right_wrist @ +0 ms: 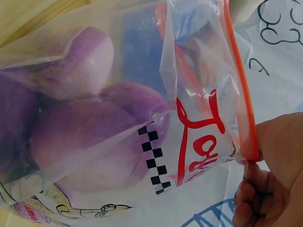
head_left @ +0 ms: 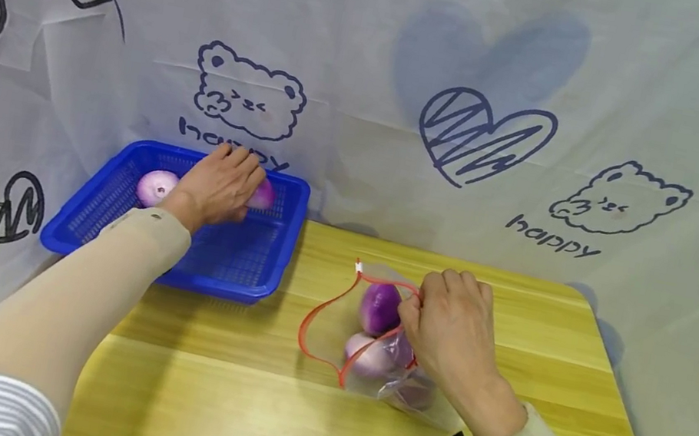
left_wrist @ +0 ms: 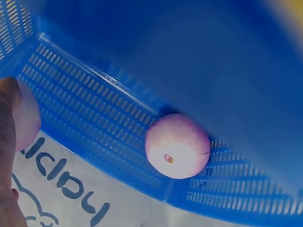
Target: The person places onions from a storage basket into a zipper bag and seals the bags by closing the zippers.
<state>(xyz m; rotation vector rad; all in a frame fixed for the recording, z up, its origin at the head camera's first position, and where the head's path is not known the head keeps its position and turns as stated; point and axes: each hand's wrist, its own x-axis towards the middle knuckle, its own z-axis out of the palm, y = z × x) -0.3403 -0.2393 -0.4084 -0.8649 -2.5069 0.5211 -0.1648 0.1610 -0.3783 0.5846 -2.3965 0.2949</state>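
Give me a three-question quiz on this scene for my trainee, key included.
1. Multiple choice: what does the left hand grip at the blue basket?
A) a spoon
B) an onion
C) a lid

2. True or false: the right hand grips the clear bag near its red strip.

3. Fill in: in the head view, the basket sits to the ____ of the bag.

Key: 1. B; 2. True; 3. left.

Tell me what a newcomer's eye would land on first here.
Likely the bright blue basket at the head view's left, where the left hand grips one onion and a second onion lies inside. Next, on the yellow table, the clear red-edged bag holding purple onions, its edge pinched by the right hand.
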